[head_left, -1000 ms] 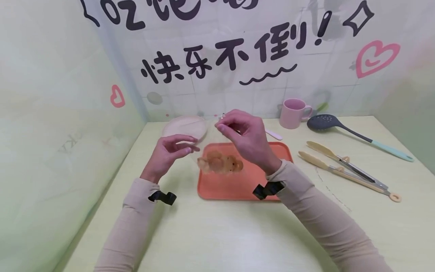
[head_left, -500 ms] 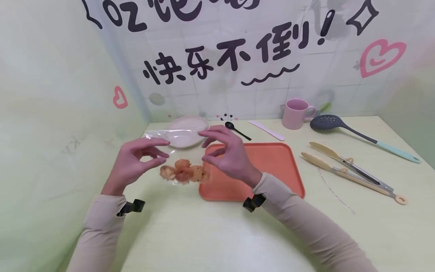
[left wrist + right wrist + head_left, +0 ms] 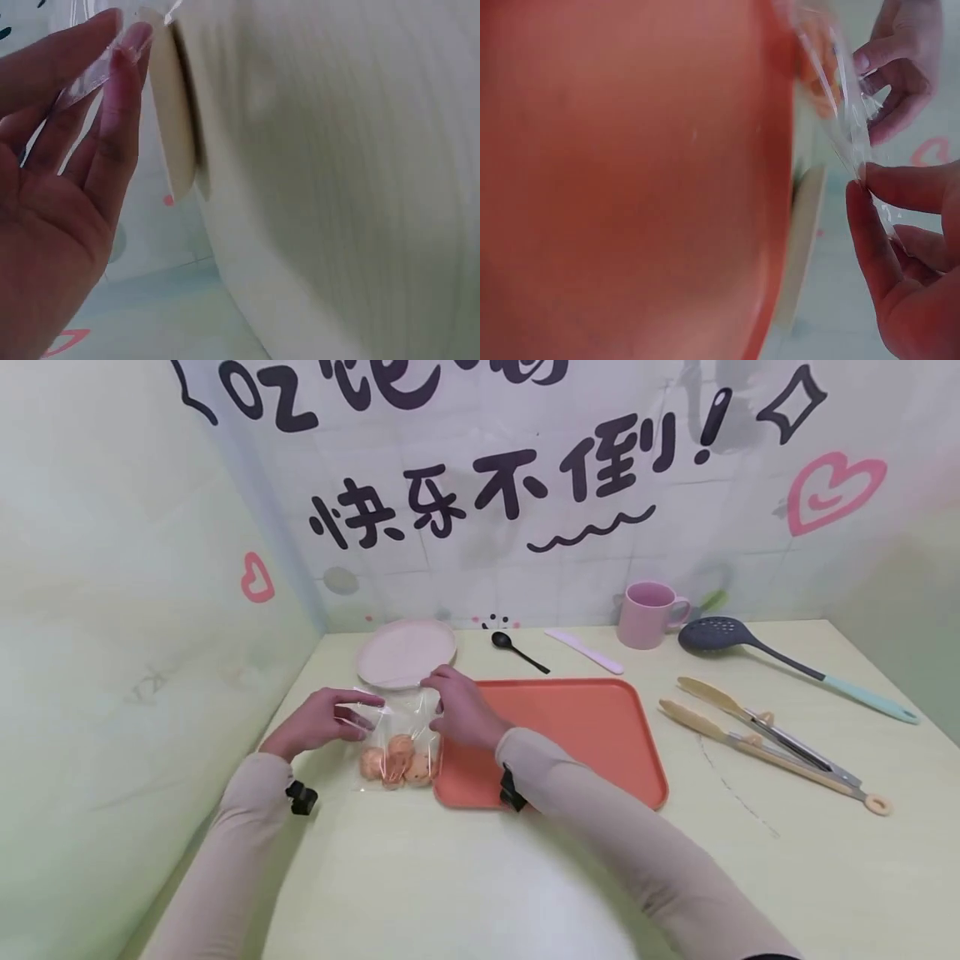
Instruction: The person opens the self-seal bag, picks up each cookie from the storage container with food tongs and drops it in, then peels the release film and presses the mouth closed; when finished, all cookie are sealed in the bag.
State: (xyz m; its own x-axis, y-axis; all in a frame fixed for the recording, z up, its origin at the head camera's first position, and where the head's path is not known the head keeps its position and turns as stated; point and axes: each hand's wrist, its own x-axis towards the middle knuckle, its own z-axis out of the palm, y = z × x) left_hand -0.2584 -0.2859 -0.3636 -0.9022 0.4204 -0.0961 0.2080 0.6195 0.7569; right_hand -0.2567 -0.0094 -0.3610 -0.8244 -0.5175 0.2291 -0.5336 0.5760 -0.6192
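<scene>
A clear plastic bag [image 3: 397,752] with several orange-brown snack pieces in its bottom rests on the pale table just left of the orange tray [image 3: 592,735]. My left hand [image 3: 365,710] pinches the bag's top left corner. My right hand [image 3: 435,693] pinches the top right corner, so the bag's mouth is stretched between them. In the left wrist view, thumb and fingertips [image 3: 131,41] press a strip of clear plastic. The right wrist view shows fingertips [image 3: 870,187] pinching the bag [image 3: 840,105], with the left hand [image 3: 900,67] beyond.
A pale plate [image 3: 407,652] lies just behind the bag. Along the back are a black spoon [image 3: 517,650], a pale spatula [image 3: 583,650] and a pink mug [image 3: 648,612]. A dark slotted spoon [image 3: 720,631] and tongs [image 3: 765,731] lie right of the tray. Walls close the left and back.
The bag has travelled from above the tray leftward and down onto the table beside it. My left hand took hold of its top, and both hands came lower.
</scene>
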